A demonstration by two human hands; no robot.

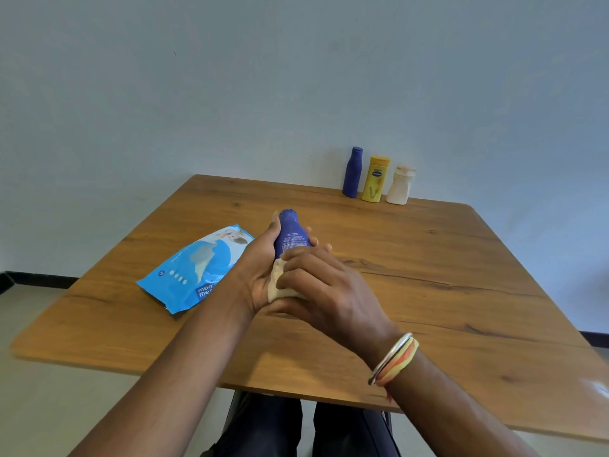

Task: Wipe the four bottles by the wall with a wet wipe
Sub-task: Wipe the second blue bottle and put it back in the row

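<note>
Held bottle (291, 237): dark blue, cap pointing away toward the wall (296, 77), held over the middle of the table (428, 275), well apart from the row it belongs to. Left hand (260, 258): cradles it from beneath, thumb along the left side near the neck, fingertips curled round and showing on the far side. Right hand (316, 285): fingers bent over the wet wipe (276, 285), a bunched pale wad pressed against the lower body of the held bottle; bangles (393, 357) on that wrist. Standing upright at the back edge by the wall, close together: blue bottle (353, 173), yellow bottle (375, 179), white bottle (400, 186). Wipe packet (194, 268): light blue, lying flat on the table just left of the left hand. Status, by judgement: one of four under the wipe, lower part only, neck and cap seemingly yet to do; whether the other three have been wiped cannot be told. Risks: wet plastic turns slippery, so a hard rub toward the cap could twist the held bottle out of the left hand; the bunched wipe covers little surface, so patches at shoulder and label may be missed; on return, setting it into so tight a row could topple a neighbour, the slim blue bottle most readily; one wipe may dry before the fourth bottle
</note>
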